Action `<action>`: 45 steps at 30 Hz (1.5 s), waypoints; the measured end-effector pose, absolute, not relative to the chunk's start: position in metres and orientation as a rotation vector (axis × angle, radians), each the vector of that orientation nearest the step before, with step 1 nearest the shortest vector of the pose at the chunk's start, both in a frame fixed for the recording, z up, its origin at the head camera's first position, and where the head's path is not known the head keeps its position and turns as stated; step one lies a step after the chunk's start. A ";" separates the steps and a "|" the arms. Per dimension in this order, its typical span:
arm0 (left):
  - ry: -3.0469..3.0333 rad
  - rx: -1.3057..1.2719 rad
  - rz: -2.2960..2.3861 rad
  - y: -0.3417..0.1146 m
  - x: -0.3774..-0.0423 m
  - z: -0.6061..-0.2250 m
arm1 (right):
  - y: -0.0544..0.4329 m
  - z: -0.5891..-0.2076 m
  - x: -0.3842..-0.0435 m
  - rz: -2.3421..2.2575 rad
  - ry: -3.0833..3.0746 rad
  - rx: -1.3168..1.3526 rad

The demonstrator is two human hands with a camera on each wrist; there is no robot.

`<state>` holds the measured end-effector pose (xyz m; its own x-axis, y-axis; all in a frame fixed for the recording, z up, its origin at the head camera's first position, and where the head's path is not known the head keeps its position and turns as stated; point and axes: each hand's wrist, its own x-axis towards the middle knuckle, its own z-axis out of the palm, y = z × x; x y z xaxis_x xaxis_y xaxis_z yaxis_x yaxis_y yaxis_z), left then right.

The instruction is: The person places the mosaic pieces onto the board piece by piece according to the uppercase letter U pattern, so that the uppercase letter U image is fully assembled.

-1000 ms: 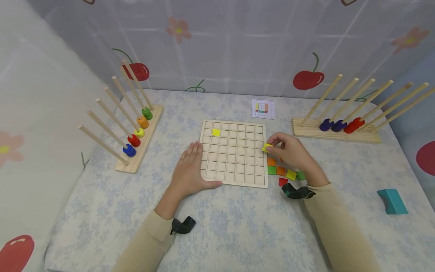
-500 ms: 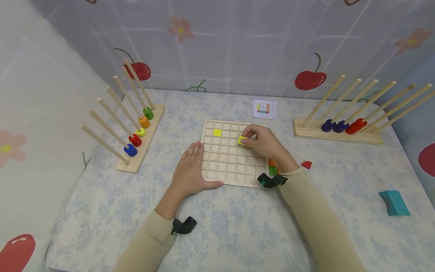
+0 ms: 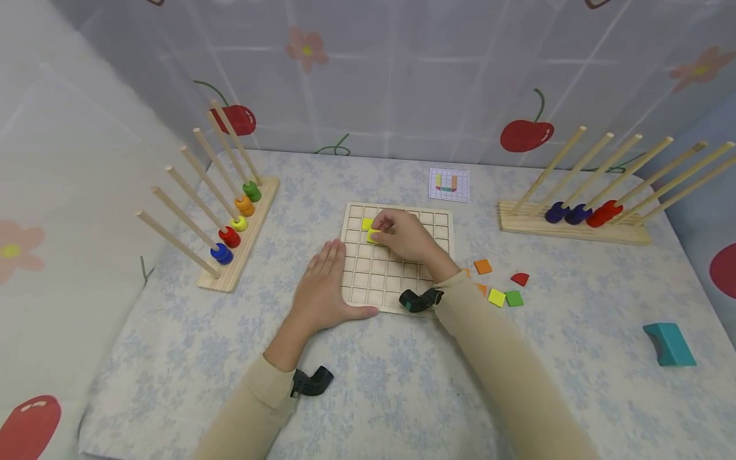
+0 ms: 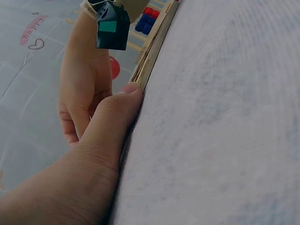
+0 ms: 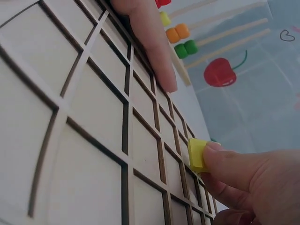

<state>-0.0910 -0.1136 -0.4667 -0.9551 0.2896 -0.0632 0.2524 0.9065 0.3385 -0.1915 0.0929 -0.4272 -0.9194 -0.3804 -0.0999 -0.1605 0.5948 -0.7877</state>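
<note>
A wooden grid board (image 3: 368, 281) of square cells lies on the table. One yellow square tile (image 3: 367, 223) sits in a cell near its upper left. My right hand (image 3: 409, 239) pinches a second yellow tile (image 5: 198, 154) between thumb and fingers, close over the cell just below the first tile. My left hand (image 3: 322, 287) lies flat with straight fingers along the board's left side, its thumb (image 4: 123, 105) at the front edge. In the right wrist view, a finger of the left hand (image 5: 157, 56) shows at the board's far side.
Right of the board lie loose tiles: an orange one (image 3: 483, 266), a yellow one (image 3: 497, 298), a green one (image 3: 514, 298) and a red quarter-round (image 3: 520, 279). A pattern card (image 3: 449, 185) lies behind. Peg racks with beads stand left (image 3: 253, 211) and right (image 3: 517, 220); a teal block (image 3: 669, 345) lies far right.
My right hand has carried the yellow tile leftward from the board's right edge to beneath the placed yellow tile. The left hand has stayed in its spot.
</note>
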 end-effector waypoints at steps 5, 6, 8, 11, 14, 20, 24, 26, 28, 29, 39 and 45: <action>2.945 0.422 0.501 -0.113 -0.091 -0.465 | 0.083 -0.429 -0.193 -1.206 2.584 -0.457; 2.942 0.420 0.497 -0.113 -0.091 -0.465 | 0.082 -0.430 -0.193 -1.198 2.588 -0.452; 2.938 0.417 0.495 -0.113 -0.090 -0.465 | 0.080 -0.430 -0.194 -1.180 2.597 -0.444; 2.937 0.419 0.489 -0.113 -0.090 -0.465 | 0.078 -0.430 -0.193 -1.162 2.610 -0.428; 2.940 0.426 0.495 -0.113 -0.091 -0.465 | 0.078 -0.430 -0.193 -1.156 2.617 -0.418; 2.948 0.439 0.507 -0.113 -0.091 -0.465 | 0.079 -0.430 -0.193 -1.168 2.615 -0.415; 2.948 0.441 0.504 -0.113 -0.091 -0.465 | 0.080 -0.431 -0.193 -1.177 2.613 -0.427; 2.948 0.439 0.498 -0.113 -0.091 -0.465 | 0.080 -0.432 -0.192 -1.166 2.617 -0.435; 2.948 0.438 0.492 -0.113 -0.091 -0.466 | 0.080 -0.432 -0.192 -1.147 2.624 -0.445; 2.948 0.436 0.490 -0.113 -0.091 -0.466 | 0.080 -0.432 -0.192 -1.137 2.626 -0.449; 2.948 0.433 0.489 -0.114 -0.090 -0.467 | 0.084 -0.432 -0.187 -1.119 2.623 -0.521; 2.966 0.433 0.480 -0.114 -0.092 -0.469 | 0.097 -0.423 -0.176 -1.085 2.649 -0.552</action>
<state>-0.0920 -0.1144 -0.4686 -0.9539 0.2945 -0.0584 0.2610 0.9096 0.3232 -0.1762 0.0967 -0.4226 -0.9037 -0.4232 -0.0645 -0.2563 0.6555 -0.7104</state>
